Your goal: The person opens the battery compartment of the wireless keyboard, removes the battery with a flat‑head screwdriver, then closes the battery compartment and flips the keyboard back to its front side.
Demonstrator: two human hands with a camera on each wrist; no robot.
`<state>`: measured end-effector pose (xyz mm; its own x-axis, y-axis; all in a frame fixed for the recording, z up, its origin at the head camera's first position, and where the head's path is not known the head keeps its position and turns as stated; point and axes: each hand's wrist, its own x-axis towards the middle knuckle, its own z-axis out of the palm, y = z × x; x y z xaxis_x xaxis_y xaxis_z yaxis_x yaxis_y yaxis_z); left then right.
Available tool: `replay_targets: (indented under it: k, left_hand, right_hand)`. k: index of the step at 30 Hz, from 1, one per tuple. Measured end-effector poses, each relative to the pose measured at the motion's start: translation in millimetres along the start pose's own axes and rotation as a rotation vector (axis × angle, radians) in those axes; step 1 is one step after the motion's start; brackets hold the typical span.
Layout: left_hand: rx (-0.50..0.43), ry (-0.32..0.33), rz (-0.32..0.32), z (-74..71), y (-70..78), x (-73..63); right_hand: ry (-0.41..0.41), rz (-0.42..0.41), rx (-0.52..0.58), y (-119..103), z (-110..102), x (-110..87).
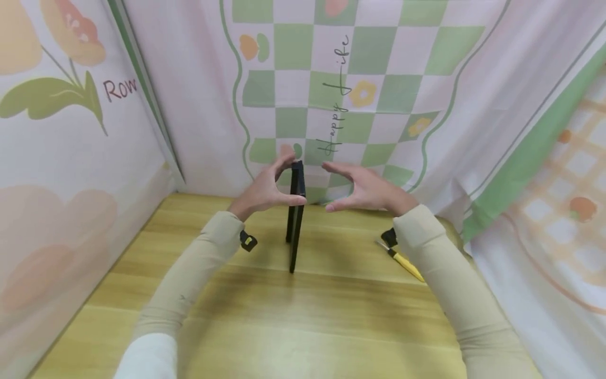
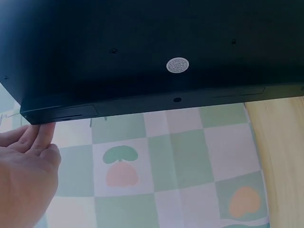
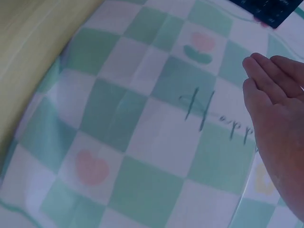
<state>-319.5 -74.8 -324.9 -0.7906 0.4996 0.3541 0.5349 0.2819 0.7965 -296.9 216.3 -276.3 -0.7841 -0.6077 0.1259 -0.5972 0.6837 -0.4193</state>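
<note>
A black keyboard (image 1: 295, 223) stands on end over the wooden table, its edge toward the head camera. My left hand (image 1: 267, 188) grips it near the top, thumb on the near long edge and fingers on the far one. In the left wrist view the keyboard's back (image 2: 142, 28) shows screws and a round pale sticker, with fingertips at one corner. My right hand (image 1: 366, 188) is held up to the right of the keyboard, apart from it, thumb and fingers spread around nothing. A corner with keys (image 3: 270, 8) appears in the right wrist view.
A yellow-handled screwdriver (image 1: 404, 263) lies on the wooden table (image 1: 293, 326) near the right forearm. Printed cloth with green checks (image 1: 293, 47) hangs behind the table, and more patterned cloth encloses the left and right sides.
</note>
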Motion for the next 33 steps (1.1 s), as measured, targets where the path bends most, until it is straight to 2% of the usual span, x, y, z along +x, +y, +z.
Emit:
replay_targets:
  k: [7, 14, 19, 25, 29, 33]
  left_hand:
    - [0.010, 0.005, 0.017, 4.5, 0.6, 0.1]
    - [0.012, -0.005, 0.022, 4.7, 0.6, -1.6]
    - [0.035, -0.037, 0.012, 5.7, -0.8, -3.9]
    - [0.148, -0.135, -0.005, 7.5, -13.2, -9.7]
    - [0.180, -0.211, -0.024, 9.1, -31.1, -18.3]
    - [0.203, -0.260, -0.043, 10.6, -51.9, -26.7]
  right_hand:
    - [-0.001, -0.036, 0.079, -26.2, 4.9, 23.2]
    - [0.016, -0.034, 0.076, -29.7, 11.7, 33.7]
    - [0.005, -0.033, 0.069, -29.4, 10.2, 34.3]
    - [-0.007, -0.006, 0.063, -23.6, 2.0, 25.2]
    - [-0.010, 0.022, 0.048, -13.3, -5.8, 11.5]
    - [-0.017, 0.048, 0.032, 0.3, -14.7, -10.6]
